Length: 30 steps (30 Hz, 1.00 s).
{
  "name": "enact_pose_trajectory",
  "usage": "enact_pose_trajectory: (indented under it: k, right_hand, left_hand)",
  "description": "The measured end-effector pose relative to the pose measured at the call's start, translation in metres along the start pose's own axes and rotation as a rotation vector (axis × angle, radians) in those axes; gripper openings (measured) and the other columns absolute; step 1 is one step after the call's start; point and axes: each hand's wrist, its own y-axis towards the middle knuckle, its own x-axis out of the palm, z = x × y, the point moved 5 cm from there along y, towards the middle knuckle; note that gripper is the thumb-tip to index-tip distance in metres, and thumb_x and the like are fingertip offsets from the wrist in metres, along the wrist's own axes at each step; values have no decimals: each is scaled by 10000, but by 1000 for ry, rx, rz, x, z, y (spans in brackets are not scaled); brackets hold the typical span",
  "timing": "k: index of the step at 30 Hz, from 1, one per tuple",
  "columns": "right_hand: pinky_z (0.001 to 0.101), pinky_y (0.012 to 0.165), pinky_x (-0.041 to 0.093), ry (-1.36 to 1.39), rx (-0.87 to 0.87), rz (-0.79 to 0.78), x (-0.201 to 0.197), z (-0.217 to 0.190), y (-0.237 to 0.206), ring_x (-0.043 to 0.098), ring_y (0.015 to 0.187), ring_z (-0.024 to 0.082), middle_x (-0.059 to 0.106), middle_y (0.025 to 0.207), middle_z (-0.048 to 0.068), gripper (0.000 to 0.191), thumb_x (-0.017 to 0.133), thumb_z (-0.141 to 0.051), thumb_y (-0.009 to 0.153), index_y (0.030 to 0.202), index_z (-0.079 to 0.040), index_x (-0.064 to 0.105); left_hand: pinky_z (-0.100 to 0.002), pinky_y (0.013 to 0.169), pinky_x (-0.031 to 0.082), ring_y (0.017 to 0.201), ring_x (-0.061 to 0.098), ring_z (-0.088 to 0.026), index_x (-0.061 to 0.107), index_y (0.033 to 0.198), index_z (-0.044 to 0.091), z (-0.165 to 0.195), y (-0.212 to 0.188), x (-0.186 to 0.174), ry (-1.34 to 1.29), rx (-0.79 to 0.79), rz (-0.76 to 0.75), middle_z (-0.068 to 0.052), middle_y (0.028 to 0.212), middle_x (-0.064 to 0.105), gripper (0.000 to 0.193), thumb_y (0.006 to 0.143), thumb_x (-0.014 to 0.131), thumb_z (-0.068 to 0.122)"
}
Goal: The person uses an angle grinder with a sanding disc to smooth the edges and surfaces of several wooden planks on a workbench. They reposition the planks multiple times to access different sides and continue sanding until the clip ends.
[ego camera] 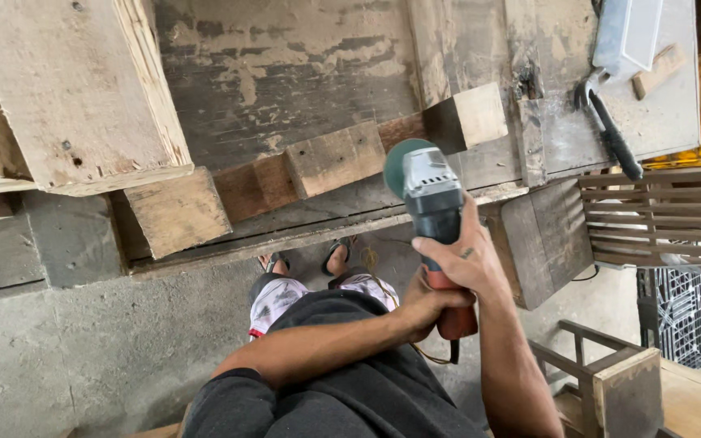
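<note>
Beside the wooden block point(326, 158), both hands clasp the angle grinder point(430, 199); right hand point(464, 264) steadies, left hand point(423, 308) braces the handle.

— What do I have on the wearer?
— I log: dark grey short-sleeved shirt, light patterned shorts, dark open sandals. Arms bare. Right hand point(466, 261) carries a small dark mark on its back; left hand point(427, 307) is unmarked.
</note>
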Motion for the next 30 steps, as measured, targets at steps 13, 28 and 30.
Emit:
enact_pose_trajectory:
  k: [13,28,30]
  right_hand:
    - [459,904,546,-198,33,-138,4,-32,52,707,1035,405,705,1101,266,1011,842,-408,711,1487,-9,333]
    - [444,914,560,-189,58,-174,6,-37,48,723,1028,354,714,1159,266,862,831,-441,703,1335,-3,441]
    - [446,891,574,-130,89,-164,1,-36,36,739,989,348,698,1167,263,886,843,-419,685,1356,-18,425]
  left_hand:
    - [-492,870,604,992,694,-267,587,1192,49,39,19,2,-140,-17,82,-102,1091,678,442,793,777,38]
    - [-497,909,615,1034,683,-249,561,1208,139,43,8,11,-120,-38,107,-35,1080,676,523,738,761,21]
    - [-503,969,579,1095,673,-260,565,1280,96,41,3,18,-68,53,83,-59,1145,674,556,770,773,17]
